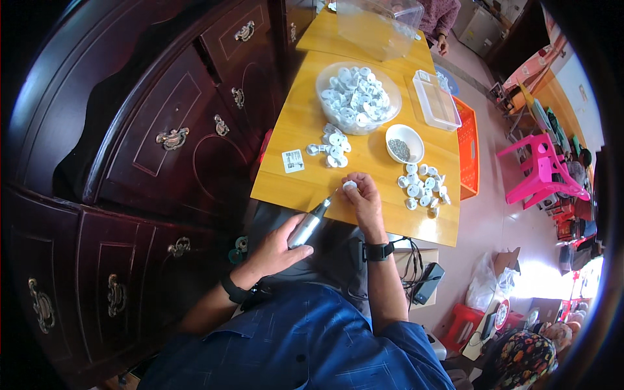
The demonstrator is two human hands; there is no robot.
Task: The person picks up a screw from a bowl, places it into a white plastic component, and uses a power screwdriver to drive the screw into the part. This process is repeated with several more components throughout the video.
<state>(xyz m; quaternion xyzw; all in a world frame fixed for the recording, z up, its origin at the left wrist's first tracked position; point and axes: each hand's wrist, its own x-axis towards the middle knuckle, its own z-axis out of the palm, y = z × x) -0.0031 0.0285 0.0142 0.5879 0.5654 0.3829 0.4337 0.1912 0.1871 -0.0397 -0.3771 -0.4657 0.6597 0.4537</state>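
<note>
My left hand (pixel 275 247) is closed round a silver-grey electric screwdriver (pixel 308 225), its thin bit slanting up toward my other hand. Between the fingertips of my right hand (pixel 364 199) is a small round white plastic part (pixel 350 185), held just over the table's front edge. The bit's tip looks near the part; whether they touch I cannot tell. A loose group of similar white parts (pixel 334 149) lies beyond my hands to the left, and another group (pixel 426 186) lies to the right. Small metal screws (pixel 399 149) fill part of a white bowl (pixel 416 138).
On the yellow wooden table (pixel 292 125) stand a clear round tub (pixel 323 117) heaped with white parts, a rectangular clear box (pixel 437 117) and a larger clear bin (pixel 370 32). Dark cabinets (pixel 149 130) line the left. An orange crate (pixel 469 156) adjoins the right edge. Another person's hand (pixel 442 45) shows at the far end.
</note>
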